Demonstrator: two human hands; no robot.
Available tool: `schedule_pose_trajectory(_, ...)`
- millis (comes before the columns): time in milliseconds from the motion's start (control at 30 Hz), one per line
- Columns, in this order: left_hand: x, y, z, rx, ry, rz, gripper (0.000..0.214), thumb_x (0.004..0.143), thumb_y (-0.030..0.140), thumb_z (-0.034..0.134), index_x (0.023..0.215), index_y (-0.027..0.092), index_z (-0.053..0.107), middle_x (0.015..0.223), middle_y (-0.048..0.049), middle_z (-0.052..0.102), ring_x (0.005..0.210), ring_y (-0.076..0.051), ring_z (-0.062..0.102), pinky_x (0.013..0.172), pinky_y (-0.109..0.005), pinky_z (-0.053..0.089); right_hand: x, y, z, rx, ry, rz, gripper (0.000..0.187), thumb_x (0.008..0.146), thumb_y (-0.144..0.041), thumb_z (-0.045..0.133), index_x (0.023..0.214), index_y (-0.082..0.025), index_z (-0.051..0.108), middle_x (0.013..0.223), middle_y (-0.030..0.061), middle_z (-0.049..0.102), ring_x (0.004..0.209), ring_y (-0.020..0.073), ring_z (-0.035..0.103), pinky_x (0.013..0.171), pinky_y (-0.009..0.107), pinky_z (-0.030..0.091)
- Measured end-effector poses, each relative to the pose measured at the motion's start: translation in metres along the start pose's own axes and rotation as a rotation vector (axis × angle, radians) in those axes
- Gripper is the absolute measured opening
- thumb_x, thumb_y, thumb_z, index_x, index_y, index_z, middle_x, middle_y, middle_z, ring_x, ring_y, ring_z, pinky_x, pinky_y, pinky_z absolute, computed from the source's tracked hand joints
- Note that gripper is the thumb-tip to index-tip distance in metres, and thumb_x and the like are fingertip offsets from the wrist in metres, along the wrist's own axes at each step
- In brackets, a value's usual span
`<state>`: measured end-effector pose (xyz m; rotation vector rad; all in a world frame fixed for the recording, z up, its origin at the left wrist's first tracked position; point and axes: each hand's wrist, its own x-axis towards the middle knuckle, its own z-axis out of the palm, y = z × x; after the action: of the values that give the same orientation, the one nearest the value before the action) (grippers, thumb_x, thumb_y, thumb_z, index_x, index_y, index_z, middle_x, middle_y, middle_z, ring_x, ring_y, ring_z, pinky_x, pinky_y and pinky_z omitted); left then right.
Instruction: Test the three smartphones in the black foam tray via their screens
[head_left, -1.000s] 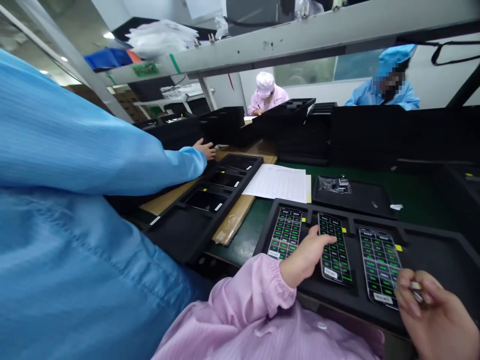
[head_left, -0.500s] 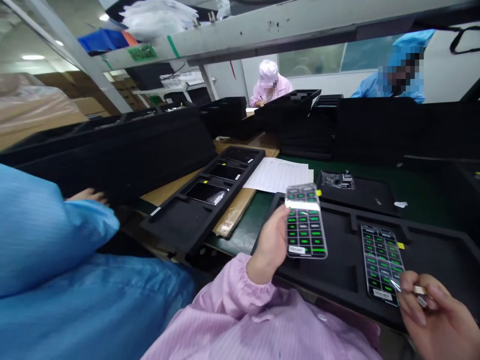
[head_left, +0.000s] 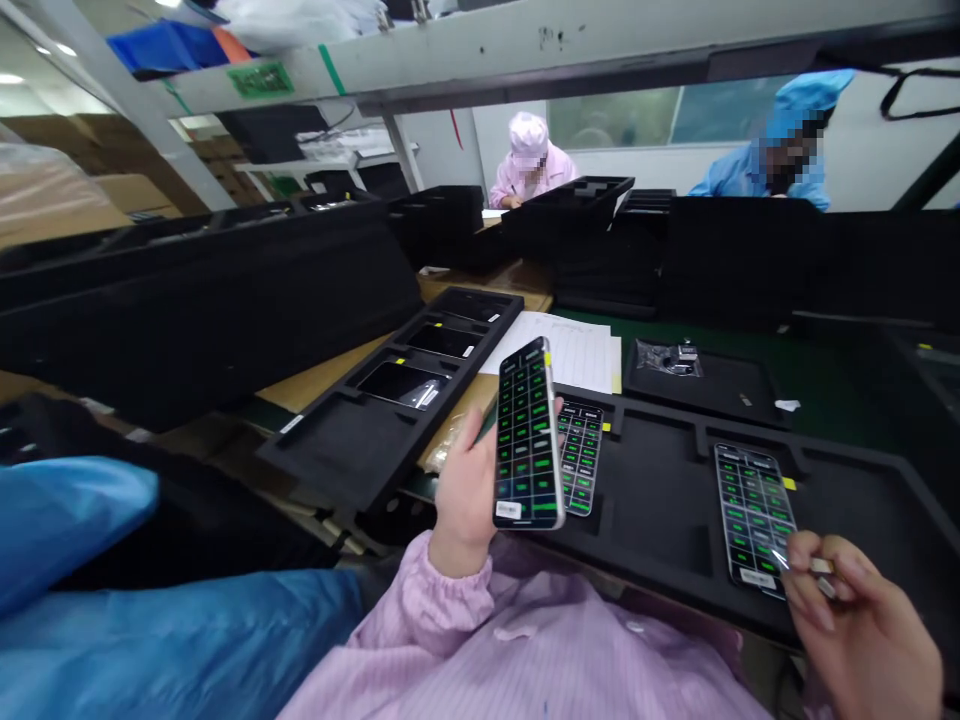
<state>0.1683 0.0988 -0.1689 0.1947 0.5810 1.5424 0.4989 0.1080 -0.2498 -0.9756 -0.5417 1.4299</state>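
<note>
My left hand [head_left: 463, 505] is closed around a smartphone [head_left: 527, 440], held tilted above the near tray. Its lit screen shows a grid of green-marked cells, with a white label at the bottom and a yellow tab at the top. Partly hidden behind it, a second lit phone [head_left: 582, 462] lies in the tray's left pocket. My right hand [head_left: 862, 620] pinches a small gold-and-silver metal piece [head_left: 823, 568], whose exact kind I cannot make out. Just beyond these fingers, a third lit phone [head_left: 752, 515] rests in the black foam tray [head_left: 660, 480].
Another black tray [head_left: 337, 440] with several dark phones angles away on the left. Paper sheets [head_left: 574, 345] lie behind my left hand. A small tray [head_left: 720, 390] carries a plastic bag [head_left: 664, 357]. A co-worker's blue sleeve [head_left: 67, 510] is close at left; two people sit across.
My left hand has moved left and turned the phone, uncovering the lit phone in the left pocket. The right hand stays near the other phone. The neighbour's blue arm has drawn back.
</note>
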Motion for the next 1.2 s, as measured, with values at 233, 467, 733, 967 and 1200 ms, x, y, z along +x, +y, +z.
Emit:
schedule_pose_trajectory(233,0.014,-0.042,0.012,-0.117,-0.244,-0.406,0.064,0.104,0.048,0.023,0.160,0.015,0.022,0.138,-0.0142,0.063,0.119,-0.022,0.064,0.108,-0.036,0.044,0.001,0.002,0.008,-0.037,-0.089,-0.123,0.039,0.076,-0.032,0.075,0.059,-0.017,0.043,0.070,0.0006,0.057,0.042,0.0037,0.036,0.041,0.015,0.037)
schedule_pose_trajectory(467,0.012,-0.071,0.017,-0.158,-0.210,-0.518,0.074,0.098,0.067,0.028,0.131,0.010,0.062,0.118,-0.0145,0.072,0.106,-0.025,0.069,0.099,-0.044,0.052,0.002,0.006,0.012,-0.055,-0.111,-0.175,0.040,0.080,-0.034,0.072,0.060,-0.017,0.042,0.070,0.0016,0.060,0.040,0.0030,0.034,0.041,0.015,0.030)
schedule_pose_trajectory(733,0.012,-0.084,0.014,-0.027,-0.102,-0.571,0.086,0.086,0.082,0.035,0.110,0.009,0.072,0.103,-0.0151,0.074,0.091,-0.024,0.072,0.088,-0.037,0.058,0.000,0.005,0.014,-0.065,-0.089,-0.196,0.039,0.078,-0.033,0.072,0.059,-0.017,0.042,0.070,0.0018,0.060,0.041,0.0032,0.033,0.041,0.016,0.028)
schedule_pose_trajectory(967,0.015,-0.089,0.001,0.068,-0.090,-0.447,0.078,0.088,0.077,0.041,0.120,0.011,0.068,0.112,-0.0149,0.072,0.096,-0.026,0.071,0.092,-0.041,0.056,0.003,-0.001,0.015,0.075,-0.073,-0.175,0.029,0.073,-0.023,0.063,0.059,-0.019,0.038,0.062,-0.0033,0.048,0.038,0.0037,0.029,0.036,0.014,0.030)
schedule_pose_trajectory(1200,0.013,-0.090,0.018,0.082,-0.109,-0.468,0.083,0.089,0.079,0.033,0.109,0.009,0.073,0.106,-0.0144,0.074,0.094,-0.023,0.071,0.089,-0.036,0.057,0.001,-0.012,0.041,0.047,-0.186,-0.006,0.009,0.076,-0.028,0.061,0.075,-0.020,0.056,0.057,-0.0064,0.042,0.036,0.0059,0.022,0.031,0.015,0.022)
